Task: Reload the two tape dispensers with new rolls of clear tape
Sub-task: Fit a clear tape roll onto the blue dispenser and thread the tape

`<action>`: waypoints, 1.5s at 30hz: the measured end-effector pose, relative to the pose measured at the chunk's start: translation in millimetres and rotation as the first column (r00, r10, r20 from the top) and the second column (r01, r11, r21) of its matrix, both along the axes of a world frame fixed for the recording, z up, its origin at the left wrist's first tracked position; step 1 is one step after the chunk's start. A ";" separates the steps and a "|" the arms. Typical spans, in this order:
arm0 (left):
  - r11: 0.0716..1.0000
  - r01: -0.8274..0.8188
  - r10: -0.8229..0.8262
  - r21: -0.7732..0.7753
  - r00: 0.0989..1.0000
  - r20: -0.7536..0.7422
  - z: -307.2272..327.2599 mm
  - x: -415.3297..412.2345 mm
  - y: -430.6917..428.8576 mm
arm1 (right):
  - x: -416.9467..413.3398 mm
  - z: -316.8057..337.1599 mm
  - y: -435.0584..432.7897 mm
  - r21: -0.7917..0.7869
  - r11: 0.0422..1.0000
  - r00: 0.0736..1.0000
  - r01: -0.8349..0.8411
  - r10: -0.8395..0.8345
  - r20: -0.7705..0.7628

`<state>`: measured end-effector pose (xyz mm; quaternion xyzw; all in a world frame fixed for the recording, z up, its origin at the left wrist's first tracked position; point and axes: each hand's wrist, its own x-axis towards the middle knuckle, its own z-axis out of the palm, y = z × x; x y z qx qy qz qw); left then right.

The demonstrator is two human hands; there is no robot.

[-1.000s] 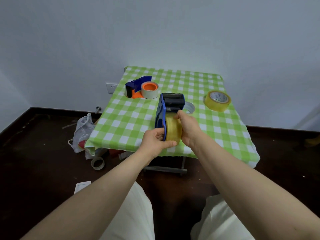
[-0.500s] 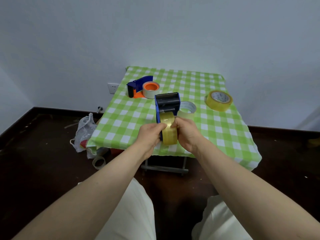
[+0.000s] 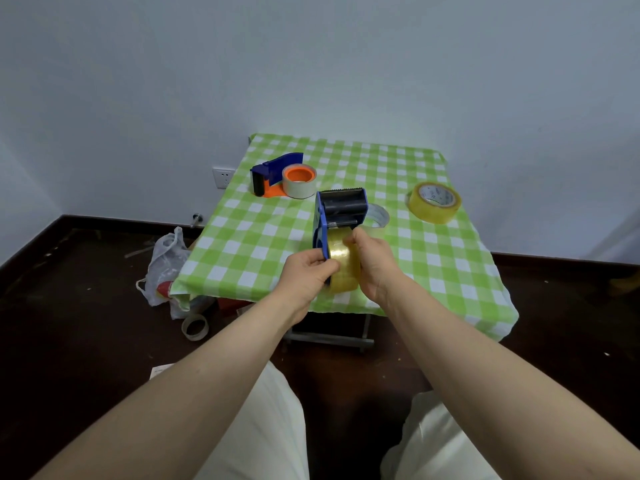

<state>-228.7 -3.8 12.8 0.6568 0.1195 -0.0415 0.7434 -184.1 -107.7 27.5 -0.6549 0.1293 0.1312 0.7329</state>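
Note:
I hold a blue tape dispenser (image 3: 341,209) upright above the near edge of the table, its black cutter end pointing away from me. A yellowish clear tape roll (image 3: 343,259) sits on its hub. My left hand (image 3: 308,275) grips the dispenser's lower blue side. My right hand (image 3: 372,263) wraps the roll from the right. A second dispenser (image 3: 273,173), blue and orange with a nearly spent roll on its orange hub, lies at the table's far left. A full yellowish roll (image 3: 434,201) lies at the far right. A thin clear roll (image 3: 377,216) lies partly hidden behind the held dispenser.
The small table (image 3: 263,237) has a green and white checked cloth and stands against a pale wall. On the dark floor to its left are a white plastic bag (image 3: 166,265) and an empty cardboard core (image 3: 195,327). My knees in white trousers fill the bottom.
The dispenser has turned from edge-on to showing more of its open side, and both hands have shifted slightly on the roll and frame. The camera view has dropped a little.

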 end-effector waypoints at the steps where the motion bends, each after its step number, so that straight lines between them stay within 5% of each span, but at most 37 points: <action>1: 1.000 0.003 -0.003 0.002 1.000 -0.001 0.1 -0.2 -0.4 | -0.4 0.4 -0.5 0.002 1.000 1.000 -0.002 0.002 -0.004; 45: 0.996 -0.063 0.065 0.069 0.998 -0.015 -2.1 1.9 -7.6 | 8.6 -4.0 -0.9 0.002 1.000 0.998 -0.012 0.012 -0.063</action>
